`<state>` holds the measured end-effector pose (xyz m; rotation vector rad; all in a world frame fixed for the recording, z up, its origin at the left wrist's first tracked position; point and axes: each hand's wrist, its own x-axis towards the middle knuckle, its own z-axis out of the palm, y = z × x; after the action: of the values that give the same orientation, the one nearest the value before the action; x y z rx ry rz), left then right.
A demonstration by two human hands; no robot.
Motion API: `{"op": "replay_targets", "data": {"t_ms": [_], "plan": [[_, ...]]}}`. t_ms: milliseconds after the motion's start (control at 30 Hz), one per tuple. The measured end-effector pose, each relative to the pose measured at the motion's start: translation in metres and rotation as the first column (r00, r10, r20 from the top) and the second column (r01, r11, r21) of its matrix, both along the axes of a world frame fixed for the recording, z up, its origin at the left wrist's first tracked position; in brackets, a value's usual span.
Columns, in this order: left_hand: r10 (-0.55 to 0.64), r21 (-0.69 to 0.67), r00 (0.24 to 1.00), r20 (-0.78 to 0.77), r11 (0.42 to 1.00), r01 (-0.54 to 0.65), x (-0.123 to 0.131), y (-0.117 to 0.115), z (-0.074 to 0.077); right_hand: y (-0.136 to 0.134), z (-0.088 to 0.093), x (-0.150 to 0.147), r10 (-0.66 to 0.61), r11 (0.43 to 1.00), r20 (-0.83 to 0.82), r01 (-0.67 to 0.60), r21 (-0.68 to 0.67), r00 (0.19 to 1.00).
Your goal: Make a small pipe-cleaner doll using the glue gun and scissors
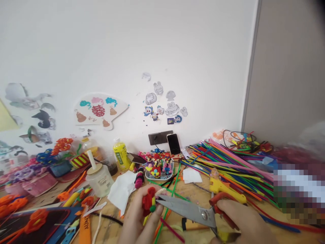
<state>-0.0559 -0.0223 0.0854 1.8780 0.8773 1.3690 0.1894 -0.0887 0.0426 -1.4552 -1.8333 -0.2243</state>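
My left hand [142,218] is closed around a small red pipe-cleaner figure [147,202] with green, yellow and pale parts. My right hand [241,220] grips red-handled scissors [203,214], their blades pointing left. The tips reach the figure beside my left fingers; whether they touch it I cannot tell. Below the blades lie a green pipe cleaner [165,217] and a dark pink one [172,230]. A yellow glue gun [224,189] rests just behind my right hand. Several colourful finished figures [156,166] stand in a tray [150,177] farther back.
Many pipe cleaners [228,166] spread across the right side. A glass jar [100,181], a yellow bottle [121,156] and white paper [122,189] stand or lie left of centre. A phone [174,144] leans against the wall. Pipe-cleaner flowers [35,220] fill the left.
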Motion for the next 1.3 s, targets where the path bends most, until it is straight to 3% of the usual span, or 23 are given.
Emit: {"op": "replay_targets", "data": {"t_ms": [267, 467, 633, 767, 900, 1067, 1300], "plan": [[-0.038, -0.016, 0.999, -0.017, 0.999, 0.038, 0.001, 0.0, 0.005, 0.004, -0.005, 0.004, 0.021, 0.998, 0.078, -0.025, 0.054, 0.997], [-0.074, 0.019, 0.995, -0.072, 0.997, 0.076, -0.001, -0.004, 0.011, 0.006, 0.005, 0.001, -0.015, 0.985, 0.094, -0.001, 0.173, 0.995], [-0.027, 0.153, 0.988, -0.154, 0.987, 0.051, -0.001, -0.007, 0.012, 0.003, 0.012, -0.001, -0.061, 0.997, 0.053, 0.059, 0.039, 0.997], [-0.004, 0.183, 0.985, -0.172, 0.982, 0.036, -0.002, -0.008, 0.01, 0.001, 0.015, -0.005, -0.087, 0.996, 0.026, 0.086, 0.029, 0.996], [0.007, 0.139, 0.993, -0.121, 0.99, 0.01, 0.002, -0.01, 0.009, 0.0, 0.015, -0.006, -0.084, 0.993, 0.033, 0.081, 0.085, 0.996], [0.064, -0.011, 0.997, 0.049, 0.998, -0.063, 0.015, -0.017, 0.012, 0.0, 0.011, -0.003, -0.045, 0.986, 0.077, 0.032, 0.163, 0.996], [0.056, -0.068, 0.998, 0.028, 0.996, -0.054, 0.014, -0.017, 0.015, 0.004, 0.006, 0.0, 0.0, 0.969, 0.114, -0.029, 0.245, 0.993]]}}
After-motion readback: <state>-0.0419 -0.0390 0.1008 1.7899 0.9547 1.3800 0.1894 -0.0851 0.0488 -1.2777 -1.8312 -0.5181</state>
